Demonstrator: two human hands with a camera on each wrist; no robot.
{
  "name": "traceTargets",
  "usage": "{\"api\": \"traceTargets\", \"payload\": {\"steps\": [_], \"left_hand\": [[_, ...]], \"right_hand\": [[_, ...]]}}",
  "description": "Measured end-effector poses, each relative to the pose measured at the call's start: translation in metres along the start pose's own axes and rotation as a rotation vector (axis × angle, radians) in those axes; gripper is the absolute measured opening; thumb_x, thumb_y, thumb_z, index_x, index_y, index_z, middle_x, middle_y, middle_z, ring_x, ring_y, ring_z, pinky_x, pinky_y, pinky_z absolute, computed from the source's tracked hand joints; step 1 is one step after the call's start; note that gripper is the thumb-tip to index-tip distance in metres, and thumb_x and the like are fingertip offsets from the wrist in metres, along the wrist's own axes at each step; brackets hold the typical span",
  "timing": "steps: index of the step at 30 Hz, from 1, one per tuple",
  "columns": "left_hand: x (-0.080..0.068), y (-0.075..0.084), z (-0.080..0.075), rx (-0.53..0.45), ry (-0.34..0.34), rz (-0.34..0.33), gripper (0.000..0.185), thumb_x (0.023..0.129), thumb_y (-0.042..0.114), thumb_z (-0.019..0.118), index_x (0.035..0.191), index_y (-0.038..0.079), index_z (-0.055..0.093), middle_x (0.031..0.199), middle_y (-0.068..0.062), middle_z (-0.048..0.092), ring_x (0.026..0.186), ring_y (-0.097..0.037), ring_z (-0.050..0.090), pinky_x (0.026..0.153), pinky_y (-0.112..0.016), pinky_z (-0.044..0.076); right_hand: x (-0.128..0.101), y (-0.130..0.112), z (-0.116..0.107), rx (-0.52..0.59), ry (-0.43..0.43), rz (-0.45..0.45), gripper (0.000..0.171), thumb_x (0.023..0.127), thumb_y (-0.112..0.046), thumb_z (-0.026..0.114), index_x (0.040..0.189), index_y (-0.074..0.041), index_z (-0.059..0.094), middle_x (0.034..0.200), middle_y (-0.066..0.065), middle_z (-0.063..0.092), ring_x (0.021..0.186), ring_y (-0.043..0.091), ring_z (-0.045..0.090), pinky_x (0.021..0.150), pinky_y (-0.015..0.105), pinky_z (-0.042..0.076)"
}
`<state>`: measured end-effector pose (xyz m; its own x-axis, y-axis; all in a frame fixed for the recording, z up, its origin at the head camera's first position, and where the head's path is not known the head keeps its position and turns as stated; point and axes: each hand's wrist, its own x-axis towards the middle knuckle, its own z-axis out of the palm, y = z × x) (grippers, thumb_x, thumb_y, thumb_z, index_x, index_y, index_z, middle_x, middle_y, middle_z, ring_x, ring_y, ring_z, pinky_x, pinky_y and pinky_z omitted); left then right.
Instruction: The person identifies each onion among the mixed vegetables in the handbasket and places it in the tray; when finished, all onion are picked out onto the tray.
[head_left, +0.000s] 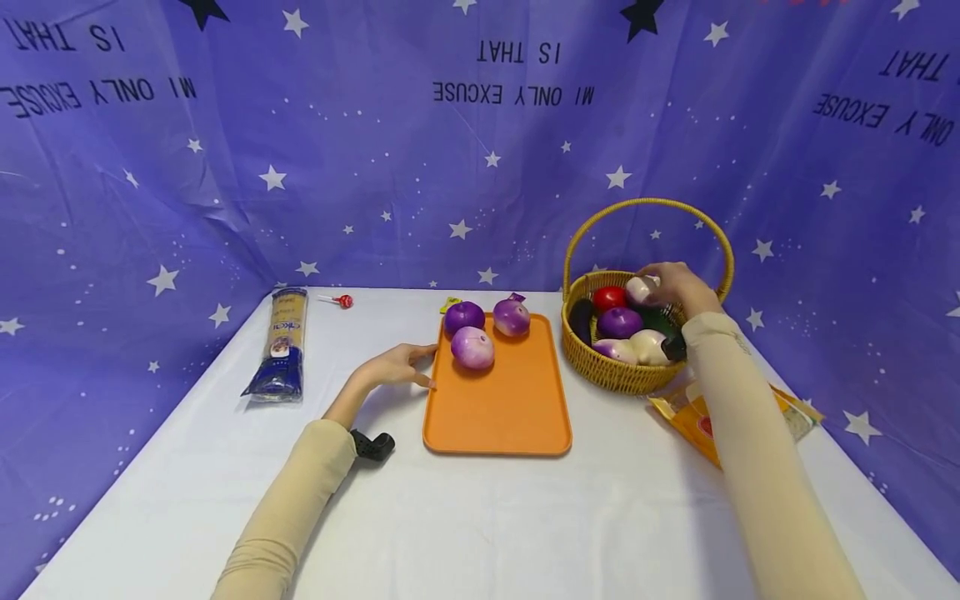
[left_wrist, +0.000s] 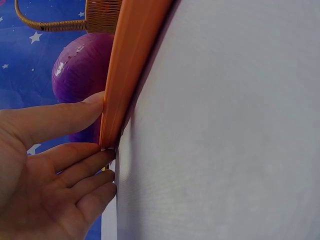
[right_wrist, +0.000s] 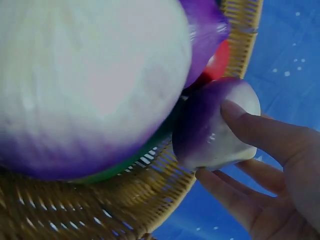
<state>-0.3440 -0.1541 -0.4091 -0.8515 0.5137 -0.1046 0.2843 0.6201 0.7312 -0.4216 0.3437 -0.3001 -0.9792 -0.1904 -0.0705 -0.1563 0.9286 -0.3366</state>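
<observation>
White table (head_left: 480, 517) — on it: orange tray (head_left: 498, 417), wicker basket (head_left: 611, 375), pasta packet (head_left: 281, 350), lollipop (head_left: 343, 301), yellow packet (head_left: 693, 421).

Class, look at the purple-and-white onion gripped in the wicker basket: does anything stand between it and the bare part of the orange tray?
Nothing visible blocks it. The right hand holds the purple-and-white onion at the woven wicker basket's rim; the orange plastic tray's near half is bare, below three purple onions.

Orange tray (head_left: 497, 417), purple-and-white onions (head_left: 472, 347), tan wicker basket (head_left: 611, 373), star-patterned purple backdrop (head_left: 375, 167).
</observation>
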Motion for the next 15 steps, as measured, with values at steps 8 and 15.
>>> {"api": "traceTargets", "payload": {"steps": [8,15], "left_hand": [[0.0,-0.003,0.0,-0.007,0.004,0.016,0.082,0.081,0.018,0.075,0.147,-0.006,0.032,0.149,-0.026,0.033,0.137,-0.042,0.031,0.113,-0.05,0.025],[0.002,-0.004,0.001,-0.019,0.0,0.02,0.082,0.081,0.018,0.076,0.146,-0.005,0.032,0.148,-0.026,0.033,0.137,-0.042,0.03,0.113,-0.05,0.024]], "right_hand": [[-0.018,-0.014,-0.003,0.043,0.085,-0.11,0.057,0.087,-0.017,0.07,0.138,-0.003,0.049,0.131,0.031,0.048,0.12,0.048,0.04,0.099,0.065,0.034],[-0.053,-0.037,0.007,0.118,0.234,-0.22,0.055,0.088,-0.016,0.07,0.139,-0.006,0.05,0.128,0.03,0.054,0.113,0.046,0.052,0.093,0.06,0.043]]}}
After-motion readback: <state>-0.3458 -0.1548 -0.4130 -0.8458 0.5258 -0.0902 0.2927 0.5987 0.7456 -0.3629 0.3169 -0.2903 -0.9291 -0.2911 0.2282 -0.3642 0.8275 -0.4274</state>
